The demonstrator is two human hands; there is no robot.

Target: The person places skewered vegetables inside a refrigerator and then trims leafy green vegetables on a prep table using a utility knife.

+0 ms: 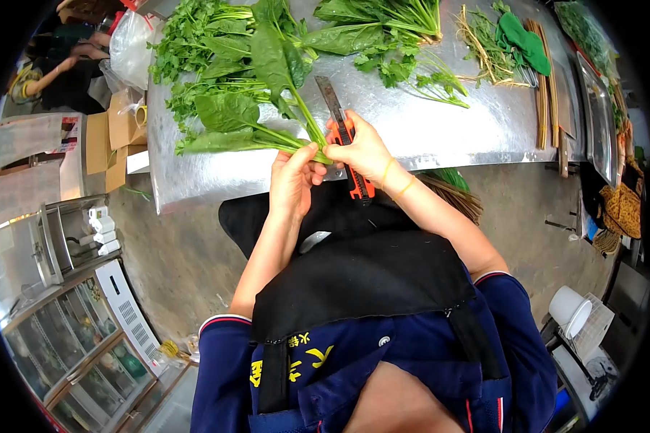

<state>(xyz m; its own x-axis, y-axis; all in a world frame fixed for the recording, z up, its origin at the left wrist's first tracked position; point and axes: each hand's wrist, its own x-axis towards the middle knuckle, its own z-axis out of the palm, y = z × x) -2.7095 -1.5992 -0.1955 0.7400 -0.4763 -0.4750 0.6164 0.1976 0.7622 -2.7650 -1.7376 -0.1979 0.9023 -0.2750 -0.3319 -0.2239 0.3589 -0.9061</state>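
Observation:
My left hand [293, 179] is closed on the stem ends of a few spinach leaves [271, 63], thumb and fingers pinching them near the table's front edge. The leaves fan out up and to the left, over other greens. In my right hand [367, 153] is an orange and black box cutter [360, 187], its blade out and pointing away from me. The thumb of that same hand touches the stem ends beside the left fingertips. Leafy herbs like parsley or cilantro [177, 68] lie piled behind the held leaves.
The metal table [484, 130] also carries more spinach [350, 36], loose herb sprigs [440, 83], pale roots [484, 43], a green cloth [521, 43] and thin sticks [544, 94]. A cardboard box [115, 137] stands left. Another person's arm [54, 72] shows at upper left.

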